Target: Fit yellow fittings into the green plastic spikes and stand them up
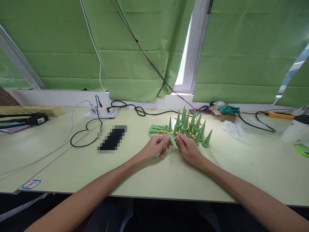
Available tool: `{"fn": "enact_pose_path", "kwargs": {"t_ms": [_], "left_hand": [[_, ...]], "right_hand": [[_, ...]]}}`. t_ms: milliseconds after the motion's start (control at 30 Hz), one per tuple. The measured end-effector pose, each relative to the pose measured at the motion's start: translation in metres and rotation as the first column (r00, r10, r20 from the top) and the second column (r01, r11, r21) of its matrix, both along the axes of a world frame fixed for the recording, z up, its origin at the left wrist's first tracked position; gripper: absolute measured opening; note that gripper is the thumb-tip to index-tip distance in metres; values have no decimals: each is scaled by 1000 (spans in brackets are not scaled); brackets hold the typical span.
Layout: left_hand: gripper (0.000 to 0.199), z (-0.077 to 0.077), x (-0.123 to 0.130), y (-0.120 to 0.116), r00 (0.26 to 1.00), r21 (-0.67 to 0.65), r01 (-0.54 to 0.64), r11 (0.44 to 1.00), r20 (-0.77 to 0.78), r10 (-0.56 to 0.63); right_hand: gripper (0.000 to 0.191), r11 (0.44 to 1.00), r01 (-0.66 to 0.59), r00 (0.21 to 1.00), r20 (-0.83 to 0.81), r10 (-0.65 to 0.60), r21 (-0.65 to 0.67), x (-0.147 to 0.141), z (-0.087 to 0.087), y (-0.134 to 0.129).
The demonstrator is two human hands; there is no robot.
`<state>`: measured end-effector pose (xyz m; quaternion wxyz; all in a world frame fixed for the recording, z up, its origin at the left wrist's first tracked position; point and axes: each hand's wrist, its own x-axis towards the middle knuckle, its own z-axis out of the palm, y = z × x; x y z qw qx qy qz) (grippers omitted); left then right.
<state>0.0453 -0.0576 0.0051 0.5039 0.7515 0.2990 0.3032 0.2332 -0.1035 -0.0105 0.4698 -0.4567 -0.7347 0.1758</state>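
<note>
A green plastic cone-shaped spike (173, 141) is gripped by my left hand (156, 145), its point slanting down and to the right. My right hand (189, 149) is closed close beside it, fingers pinched; a small yellowish bit shows near its fingertips, too small to name. Just beyond both hands, several green spikes (185, 124) stand upright on their wide caps. A few more spikes (158, 129) lie on their sides at the left of this group. Small yellow pieces (192, 136) are scattered between the standing spikes.
A black cable runs behind the spikes from a white power strip (102, 112). A small cardboard box (223, 115) with a green bag and clear plastic wrap (234, 130) sits to the right. A white bottle (295, 130) stands at far right. The table's front edge (169, 197) runs below my forearms.
</note>
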Motion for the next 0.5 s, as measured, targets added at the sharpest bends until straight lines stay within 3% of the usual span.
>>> {"fn": "enact_pose_path", "kwargs": {"t_ms": [267,500], "left_hand": [[42,2,-4,-2,999,59,39,998,-23,-37],[31,8,-1,-9,999,251,-30,967,-26,38]], "right_hand": [[37,1000,-13,1000,12,13,-18,0,-2,0],[36,999,-22,1000,3,22,-32,-1,-3,0]]}}
